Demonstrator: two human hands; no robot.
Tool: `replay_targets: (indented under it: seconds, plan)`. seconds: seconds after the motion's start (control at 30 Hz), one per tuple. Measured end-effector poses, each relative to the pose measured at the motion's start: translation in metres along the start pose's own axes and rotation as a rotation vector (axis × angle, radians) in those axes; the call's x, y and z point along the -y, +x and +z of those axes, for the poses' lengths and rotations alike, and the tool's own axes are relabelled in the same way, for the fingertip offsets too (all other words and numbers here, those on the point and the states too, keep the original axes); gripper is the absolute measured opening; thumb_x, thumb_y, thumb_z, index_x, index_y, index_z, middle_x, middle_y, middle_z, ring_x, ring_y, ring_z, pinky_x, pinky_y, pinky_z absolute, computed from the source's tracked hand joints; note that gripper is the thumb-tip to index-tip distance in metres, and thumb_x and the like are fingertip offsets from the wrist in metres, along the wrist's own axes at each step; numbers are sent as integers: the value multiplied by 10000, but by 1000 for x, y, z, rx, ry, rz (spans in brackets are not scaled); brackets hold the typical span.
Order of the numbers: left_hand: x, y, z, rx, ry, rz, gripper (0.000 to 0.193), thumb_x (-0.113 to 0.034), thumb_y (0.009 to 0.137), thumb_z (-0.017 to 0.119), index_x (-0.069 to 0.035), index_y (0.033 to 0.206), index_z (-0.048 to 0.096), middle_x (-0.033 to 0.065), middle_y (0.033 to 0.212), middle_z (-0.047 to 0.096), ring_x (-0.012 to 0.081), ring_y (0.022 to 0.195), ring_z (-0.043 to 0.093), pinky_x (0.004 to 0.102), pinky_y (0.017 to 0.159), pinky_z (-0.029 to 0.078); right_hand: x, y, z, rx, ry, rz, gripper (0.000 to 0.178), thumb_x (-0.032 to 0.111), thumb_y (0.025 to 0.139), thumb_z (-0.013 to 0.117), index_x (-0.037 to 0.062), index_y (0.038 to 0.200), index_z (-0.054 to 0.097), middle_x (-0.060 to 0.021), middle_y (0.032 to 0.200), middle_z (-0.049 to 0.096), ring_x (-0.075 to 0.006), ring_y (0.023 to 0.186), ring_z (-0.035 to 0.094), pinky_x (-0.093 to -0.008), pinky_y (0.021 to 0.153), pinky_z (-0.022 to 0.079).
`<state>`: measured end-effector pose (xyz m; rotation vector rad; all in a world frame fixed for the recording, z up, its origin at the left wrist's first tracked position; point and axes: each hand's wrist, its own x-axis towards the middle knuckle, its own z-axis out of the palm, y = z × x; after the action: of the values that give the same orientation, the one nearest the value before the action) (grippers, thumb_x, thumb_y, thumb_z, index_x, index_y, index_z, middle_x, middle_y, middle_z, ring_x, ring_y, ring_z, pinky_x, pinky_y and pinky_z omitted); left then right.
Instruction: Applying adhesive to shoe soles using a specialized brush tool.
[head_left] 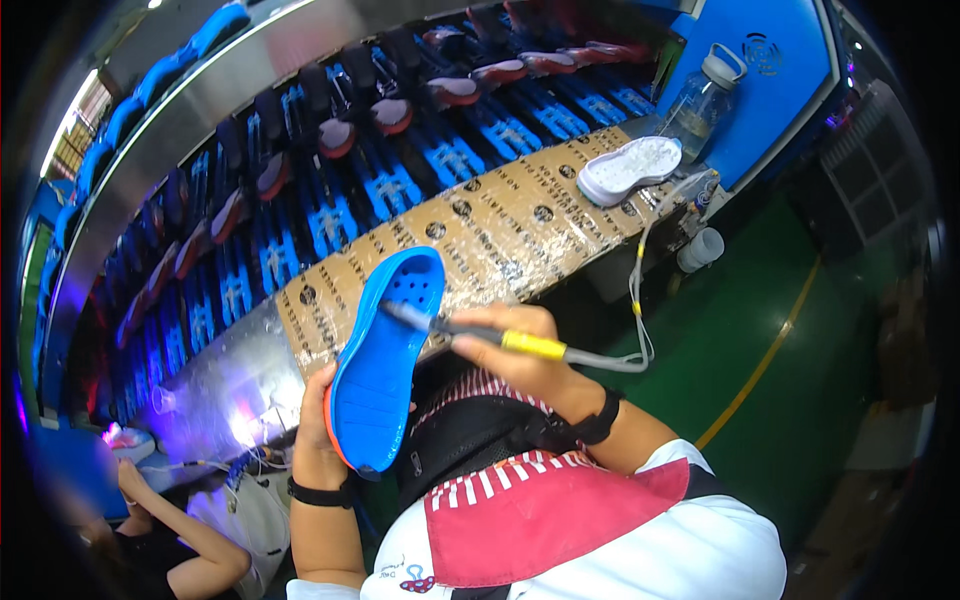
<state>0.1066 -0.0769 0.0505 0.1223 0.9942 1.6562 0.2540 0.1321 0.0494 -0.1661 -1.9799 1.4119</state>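
We see the left hand at the centre left, its wrist banded in black, clamped on the lower left edge of a blue sole. The sole stands tilted at mid-frame, its perforated end up, and hides part of the hand. Our right hand, just right of it, comes in from the lower right with wrist bent, fingers closed around a pen-like tool; its blurred tip lies over the sole's inner face, and we cannot tell whether it touches. A grey cable loops from the tool toward the upper right.

Beyond, a cardboard-covered tabletop crosses the frame, partly blocked by the sole. A white sole lies on it at upper right. At lower left we notice a co-worker's hands. Blue holders line the rack behind.

Near the tabletop's right end stands a clear bottle, its contents hard to make out. Below it is a white cup; we cannot see inside.
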Motion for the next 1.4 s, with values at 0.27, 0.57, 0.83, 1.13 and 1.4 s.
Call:
replay_targets:
  seconds: [0.27, 0.57, 0.83, 1.13, 1.4]
  plan:
    - [-25, 46, 33, -37, 81, 388, 692, -429, 831, 522, -23, 1366, 355, 180, 1231, 549, 323, 1023, 608, 433, 885, 504, 10, 5, -42, 28, -33, -76, 247, 81, 737, 746, 25, 968, 678, -122, 836, 687, -238, 702, 655, -305, 649, 503]
    - [-169, 127, 195, 393, 297, 802, 629, -413, 901, 308, 72, 1271, 465, 222, 1137, 598, 338, 930, 637, 435, 871, 510, 9, -15, -114, -198, -13, 183, 224, 81, 768, 725, -2, 971, 681, -118, 829, 692, -159, 709, 657, -259, 644, 497]
    - [-310, 243, 212, 92, -303, 550, 603, -381, 982, 385, -84, 1438, 126, 350, 1449, 127, 498, 1314, 268, 584, 1089, 255, 13, -28, -141, -264, 84, 322, 240, 28, 788, 686, -35, 1019, 663, -94, 812, 688, -116, 713, 643, -232, 668, 511]
    - [-368, 219, 119, -1149, 1679, 1728, 537, -346, 842, 613, -30, 1267, 529, 194, 1051, 630, 334, 998, 589, 412, 921, 423, 4, -31, -144, -289, 180, 410, 237, 35, 797, 687, -43, 1020, 662, -84, 795, 685, -110, 704, 640, -225, 665, 517]
    - [-409, 170, 38, -769, 1895, 1369, 385, -307, 930, 545, 20, 1132, 573, 204, 1038, 623, 279, 1006, 583, 346, 899, 425, 10, -32, -138, -248, 248, 389, 236, 47, 814, 664, -51, 1028, 658, -84, 801, 677, -108, 704, 631, -231, 685, 516]
